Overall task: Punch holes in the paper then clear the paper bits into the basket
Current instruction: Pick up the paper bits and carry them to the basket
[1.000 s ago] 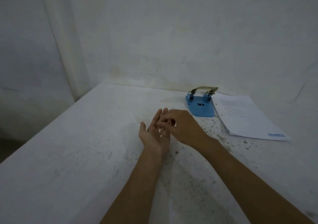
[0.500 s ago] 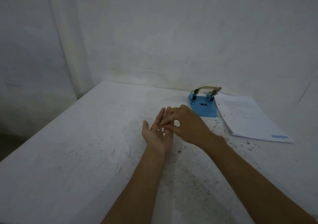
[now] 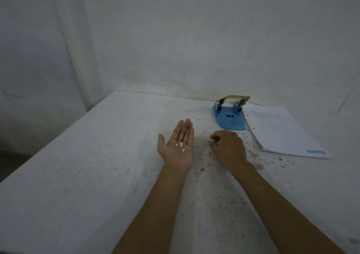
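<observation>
The left hand (image 3: pixel 178 148) was held palm up above the white tabletop (image 3: pixel 81 175), its fingers (image 3: pixel 185 129) stretched flat and closed side by side, the thumb spread to the left; a few small white paper bits (image 3: pixel 181 146) were seen lying loose on the palm, gripped by nothing. The right hand (image 3: pixel 228 148) was set just beside it, back upward and close over the tabletop; its fingers (image 3: pixel 214 137) were curled inward with the tips drawn near the thumb, and whether a bit was pinched between them could not be told. A blue hole punch (image 3: pixel 229 118) with a raised metal lever was placed further back on the tabletop, beyond the right hand; a stack of white printed paper (image 3: pixel 282 132) was laid flat just beside it on the right, its near corner marked with a small blue label. Dark specks were scattered over the tabletop around the right hand and the punch. A pale wall (image 3: pixel 175 39) was seen behind.
</observation>
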